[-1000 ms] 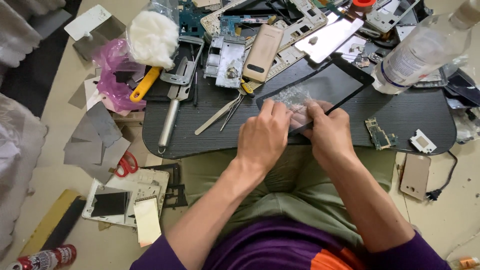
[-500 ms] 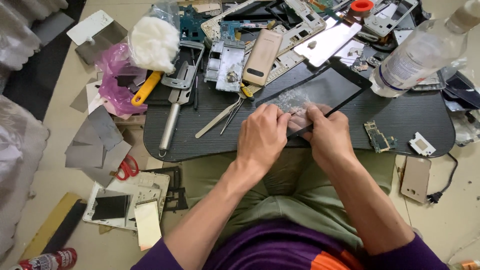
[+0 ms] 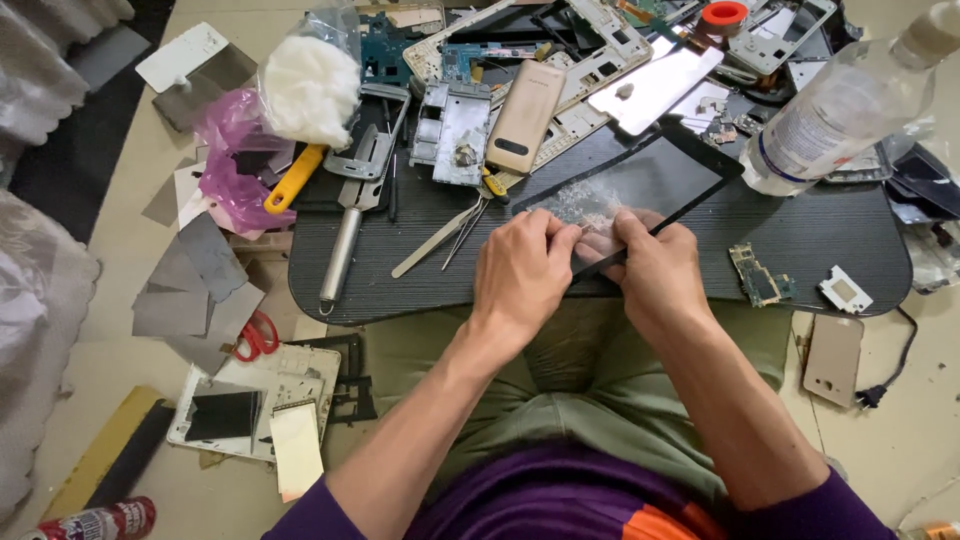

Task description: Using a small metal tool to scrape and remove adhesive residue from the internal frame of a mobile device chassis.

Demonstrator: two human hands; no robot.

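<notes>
Black glass panel (image 3: 640, 190) under both hands' closed grip

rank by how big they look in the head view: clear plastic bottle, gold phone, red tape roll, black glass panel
1. black glass panel, partly hidden under the hands
2. clear plastic bottle, cut off at the frame edge and possibly nearer the camera, so close to the panel
3. gold phone
4. red tape roll

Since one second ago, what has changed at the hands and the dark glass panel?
Almost nothing. Both hands, left hand and right hand, stay pressed on the near end of the dark glass panel; only the fingers shift slightly. The panel, the tweezers and the clear bottle lie as before.
</notes>
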